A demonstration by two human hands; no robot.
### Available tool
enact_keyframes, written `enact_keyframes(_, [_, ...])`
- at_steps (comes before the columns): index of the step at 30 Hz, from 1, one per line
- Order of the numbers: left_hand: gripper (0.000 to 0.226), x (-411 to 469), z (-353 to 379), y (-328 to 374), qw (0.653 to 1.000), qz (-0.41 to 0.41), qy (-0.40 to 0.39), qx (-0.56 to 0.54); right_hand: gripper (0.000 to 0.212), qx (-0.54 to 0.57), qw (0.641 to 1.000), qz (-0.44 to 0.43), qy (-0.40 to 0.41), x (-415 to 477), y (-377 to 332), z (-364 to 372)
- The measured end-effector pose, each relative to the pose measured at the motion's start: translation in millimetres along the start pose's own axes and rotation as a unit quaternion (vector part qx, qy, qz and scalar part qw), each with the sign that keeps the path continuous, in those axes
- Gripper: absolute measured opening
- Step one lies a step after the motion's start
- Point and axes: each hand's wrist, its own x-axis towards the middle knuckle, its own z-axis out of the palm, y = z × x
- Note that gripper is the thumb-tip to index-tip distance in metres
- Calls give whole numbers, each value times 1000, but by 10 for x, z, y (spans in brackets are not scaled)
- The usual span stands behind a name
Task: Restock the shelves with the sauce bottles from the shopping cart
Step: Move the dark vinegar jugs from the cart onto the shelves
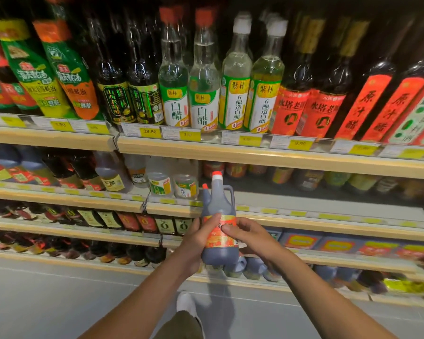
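Note:
A dark sauce jug (219, 204) with a red-and-white cap, a side handle and an orange-red label stands upright in the air in front of the shelves. A second, smaller dark bottle (205, 192) with a red cap shows just behind its left shoulder. My left hand (196, 243) grips the jug from the left, thumb across the label. My right hand (249, 237) holds it from the right, fingertips pressed on the label. The shopping cart is not in view.
Several wooden-edged shelves (255, 156) with yellow price tags fill the view. The top one holds vinegar and soy bottles; the second has a bare stretch (304, 199) on the right. Similar dark jugs (255, 267) stand on the bottom shelf. Grey floor and my shoe (185, 302) lie below.

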Motion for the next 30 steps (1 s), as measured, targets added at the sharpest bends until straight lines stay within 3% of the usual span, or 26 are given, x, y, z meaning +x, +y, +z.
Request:
enact_keyframes(7, [61,461,-9,204,997,-27,24,64,46,14,999,11,46,481,-126,-65])
enact_keyframes(12, [43,801,-35,434,983,6,105,150,40,28,996,-24,76,882,-296,-177])
enact_keyframes(15, [20,1018,-69,564,980,21,107,170,39,3,994,-43,96,1109,-404,-253])
enact_keyframes(18, [25,1201,-93,616,982,22,95,160,28,-56,989,-33,136,1343,-439,-342])
enact_keyframes(22, [7,1296,-111,642,969,62,112,210,49,-136,977,-4,165,1613,-404,-368])
enact_keyframes(25, [14,1319,-136,671,964,55,90,244,34,-153,976,-34,154,1751,-296,-348])
enact_keyframes(27, [23,1355,-175,656,965,29,68,251,46,-159,972,-67,157,1828,-181,-340])
enact_keyframes(30, [21,1433,-239,607,955,31,70,286,34,-174,966,-89,167,1876,-116,-265])
